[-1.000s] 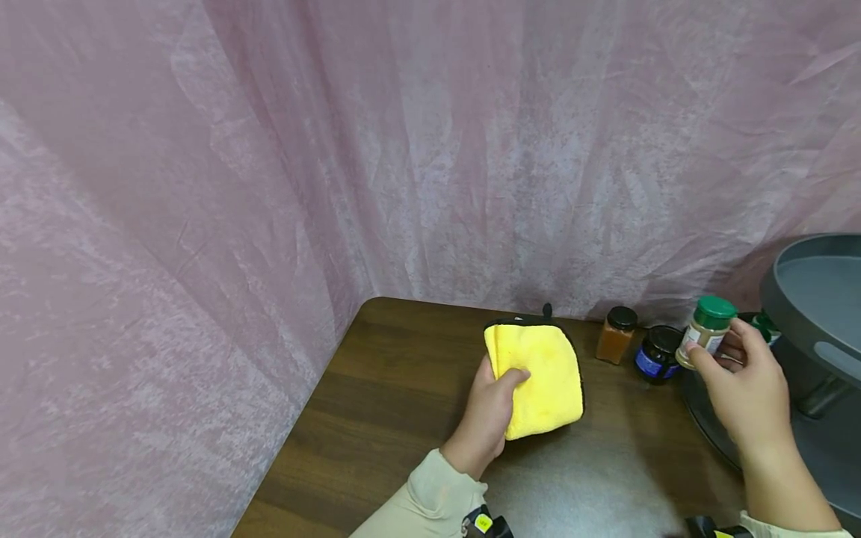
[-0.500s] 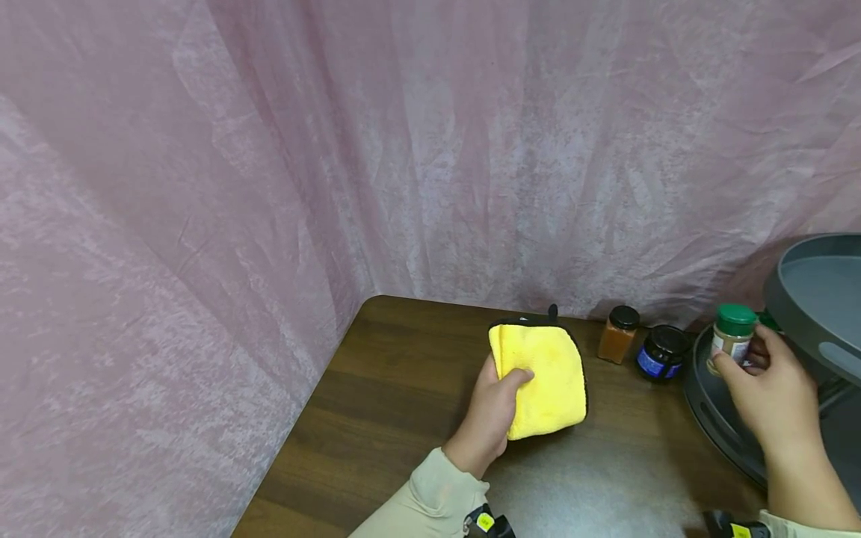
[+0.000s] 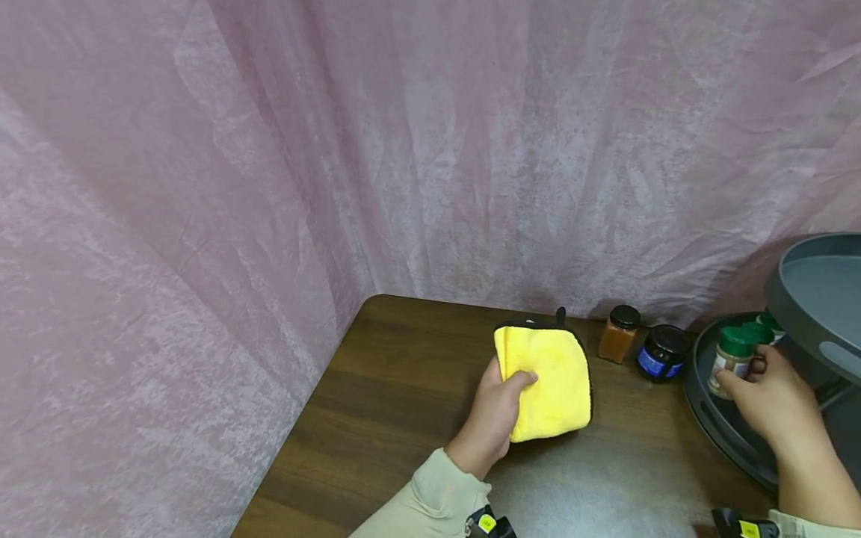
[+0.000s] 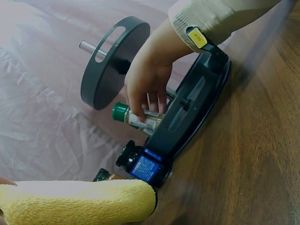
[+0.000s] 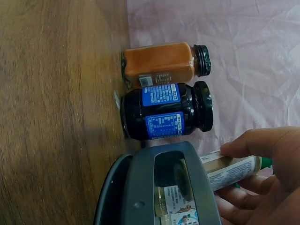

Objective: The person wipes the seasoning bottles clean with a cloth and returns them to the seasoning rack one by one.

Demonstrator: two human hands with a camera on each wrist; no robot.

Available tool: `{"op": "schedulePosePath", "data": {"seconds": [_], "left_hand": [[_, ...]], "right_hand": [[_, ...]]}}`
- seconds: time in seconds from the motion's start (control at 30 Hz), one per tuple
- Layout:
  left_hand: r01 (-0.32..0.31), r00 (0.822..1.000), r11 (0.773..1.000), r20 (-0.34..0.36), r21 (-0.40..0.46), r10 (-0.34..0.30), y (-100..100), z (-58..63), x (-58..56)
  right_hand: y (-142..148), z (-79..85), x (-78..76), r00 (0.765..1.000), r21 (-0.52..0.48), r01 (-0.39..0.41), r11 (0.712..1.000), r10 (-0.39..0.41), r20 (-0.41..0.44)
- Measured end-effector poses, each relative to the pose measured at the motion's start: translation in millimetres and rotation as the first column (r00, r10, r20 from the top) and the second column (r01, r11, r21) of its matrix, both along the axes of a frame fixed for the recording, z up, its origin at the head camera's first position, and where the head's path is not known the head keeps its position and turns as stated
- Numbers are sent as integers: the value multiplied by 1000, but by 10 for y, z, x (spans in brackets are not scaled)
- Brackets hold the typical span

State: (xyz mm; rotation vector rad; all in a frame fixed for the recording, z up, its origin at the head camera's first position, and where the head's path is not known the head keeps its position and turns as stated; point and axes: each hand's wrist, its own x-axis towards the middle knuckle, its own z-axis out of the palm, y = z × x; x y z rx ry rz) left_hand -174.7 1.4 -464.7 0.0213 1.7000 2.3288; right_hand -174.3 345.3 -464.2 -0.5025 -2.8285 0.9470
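Observation:
My left hand [image 3: 494,409] grips a folded yellow cloth [image 3: 553,388] with black edging, thumb on top, over the wooden table. My right hand [image 3: 783,396] pinches a green-capped spice jar [image 3: 732,362] with a white label, inside the rim of a grey two-tier round rack's lower tray [image 3: 720,430]. The right wrist view has this jar [image 5: 232,171] tilted, its base behind the tray's handle opening. More labelled jars [image 5: 176,199] show through that opening. In the left wrist view the jar [image 4: 147,123] sits between thumb and fingers, low over the tray wall.
Just left of the rack stand a dark jar [image 3: 661,355] with a blue label and an orange-brown spice jar [image 3: 619,335] with a black lid. The rack's upper tier [image 3: 824,321] overhangs the lower tray. A pink curtain [image 3: 471,149] hangs behind the table.
My right hand has carried the green-capped jar rightward from beside the blue-labelled jar, over the lower tray's rim and down into it. The left hand and cloth have shifted slightly right.

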Motion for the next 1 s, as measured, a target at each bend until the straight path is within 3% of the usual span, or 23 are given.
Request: {"op": "schedulePosePath", "data": {"seconds": [0.43,1.0], "left_hand": [[2,1000,1000,6,-7,-2,8,-2,4],[20,1000,1000,-1,-17,-20,2,8,-1]], "right_hand": [[109,-82,8,999,58,-23,998,21,27],[228,-161,5,992,63,-124,990,123,25]]}}
